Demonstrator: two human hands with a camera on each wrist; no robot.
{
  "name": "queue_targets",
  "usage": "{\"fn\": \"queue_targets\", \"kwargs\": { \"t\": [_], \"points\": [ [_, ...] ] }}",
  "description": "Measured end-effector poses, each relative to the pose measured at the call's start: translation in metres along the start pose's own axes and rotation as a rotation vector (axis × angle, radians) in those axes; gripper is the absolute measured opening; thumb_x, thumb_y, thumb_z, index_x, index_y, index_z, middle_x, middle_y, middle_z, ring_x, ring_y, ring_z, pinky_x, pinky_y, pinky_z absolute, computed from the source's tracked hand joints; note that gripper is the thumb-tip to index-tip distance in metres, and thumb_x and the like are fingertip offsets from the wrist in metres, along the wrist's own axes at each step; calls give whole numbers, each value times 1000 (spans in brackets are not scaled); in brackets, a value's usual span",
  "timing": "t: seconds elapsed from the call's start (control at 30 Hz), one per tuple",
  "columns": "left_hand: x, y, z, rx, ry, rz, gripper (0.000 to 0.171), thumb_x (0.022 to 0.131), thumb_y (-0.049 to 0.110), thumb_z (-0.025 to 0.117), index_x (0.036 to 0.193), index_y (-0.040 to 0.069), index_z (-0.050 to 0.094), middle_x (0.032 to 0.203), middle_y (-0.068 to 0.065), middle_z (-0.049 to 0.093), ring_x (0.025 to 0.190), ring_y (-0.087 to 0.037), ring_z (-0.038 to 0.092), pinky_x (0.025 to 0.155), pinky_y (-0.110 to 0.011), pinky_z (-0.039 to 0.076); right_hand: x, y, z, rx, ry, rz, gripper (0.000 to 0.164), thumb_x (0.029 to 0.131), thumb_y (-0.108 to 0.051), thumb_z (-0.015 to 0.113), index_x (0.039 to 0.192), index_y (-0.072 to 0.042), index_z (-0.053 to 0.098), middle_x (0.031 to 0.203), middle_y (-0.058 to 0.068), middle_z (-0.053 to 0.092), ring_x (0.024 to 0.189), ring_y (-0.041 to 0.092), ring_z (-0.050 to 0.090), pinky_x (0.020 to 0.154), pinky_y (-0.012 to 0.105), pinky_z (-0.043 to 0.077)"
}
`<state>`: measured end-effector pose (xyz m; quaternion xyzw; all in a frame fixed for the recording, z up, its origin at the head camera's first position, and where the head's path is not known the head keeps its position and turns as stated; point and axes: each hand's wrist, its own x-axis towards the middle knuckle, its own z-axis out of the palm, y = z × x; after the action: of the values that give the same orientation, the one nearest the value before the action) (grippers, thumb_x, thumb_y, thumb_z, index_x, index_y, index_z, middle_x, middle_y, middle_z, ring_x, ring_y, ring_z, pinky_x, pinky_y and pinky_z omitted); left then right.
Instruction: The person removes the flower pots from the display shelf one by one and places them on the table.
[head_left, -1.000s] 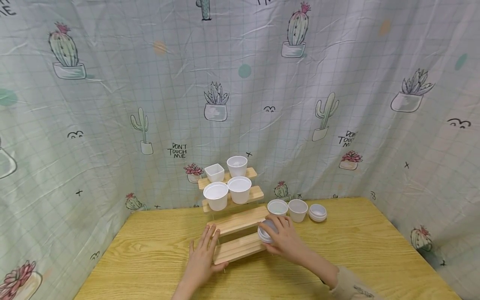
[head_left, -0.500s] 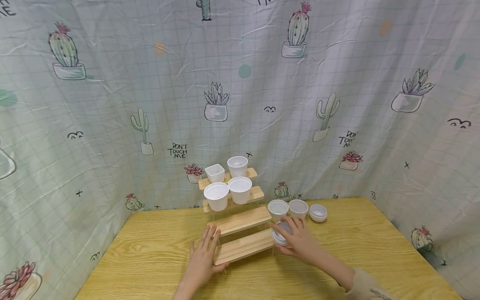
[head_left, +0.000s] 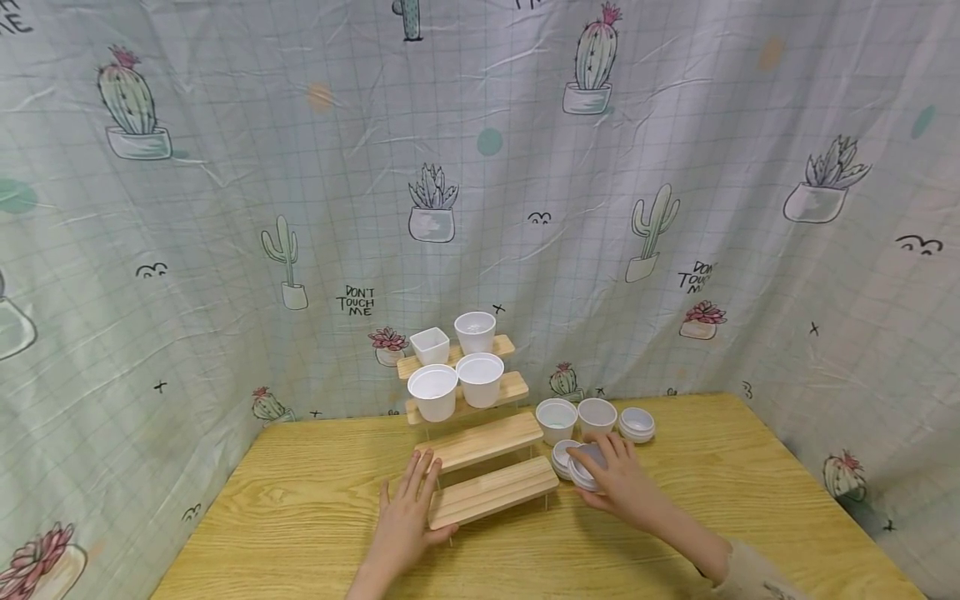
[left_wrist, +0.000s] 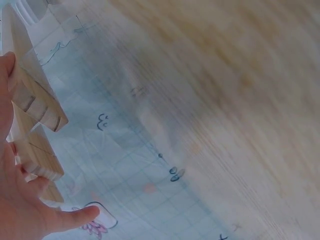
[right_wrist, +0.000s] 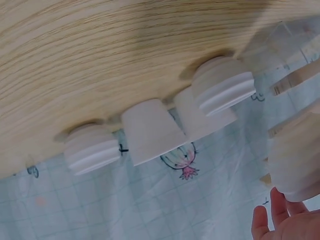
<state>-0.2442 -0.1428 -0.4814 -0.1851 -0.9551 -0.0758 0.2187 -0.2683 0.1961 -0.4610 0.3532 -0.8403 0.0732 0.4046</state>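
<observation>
Right hand (head_left: 621, 481) and its round white pot (head_left: 579, 476) have shifted rightward past the lowest step (head_left: 495, 493), baring a small white pot (head_left: 562, 461) close behind on the left. Held pot, pinched between thumb and fingers, sits just beyond the step's right end, roughly in line with its long axis, which slants away from the person toward the right; whether it touches the small pot, cannot tell. Left hand (head_left: 405, 510), fingers straight and somewhat spread, rests at the step's opposite end, the farther of the two from the pot.
</observation>
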Motion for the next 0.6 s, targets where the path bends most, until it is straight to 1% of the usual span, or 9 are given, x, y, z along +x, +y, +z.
{"fn": "queue_targets", "kwargs": {
  "t": [0.27,0.4,0.6],
  "points": [
    [0,-1,2,7,2,2,97,64,57,67,140,12,27,148,-5,24,135,-26,22,93,-69,29,-7,8,-5,-38,-43,26,60,89,-54,19,113,-14,57,104,14,52,89,28,46,72,41,34],
    [1,-1,3,15,7,4,97,65,57,67,140,12,26,148,-5,23,135,-26,21,93,-69,29,-9,13,-4,-48,-70,31,61,89,-55,19,115,-16,56,104,14,53,91,29,46,73,43,35],
    [1,-1,3,9,10,5,97,64,57,67,140,12,26,148,-5,23,135,-26,22,92,-69,30,-16,20,-1,-54,-76,53,64,88,-57,18,112,-14,59,105,13,53,91,28,44,73,46,35]
  ]
}}
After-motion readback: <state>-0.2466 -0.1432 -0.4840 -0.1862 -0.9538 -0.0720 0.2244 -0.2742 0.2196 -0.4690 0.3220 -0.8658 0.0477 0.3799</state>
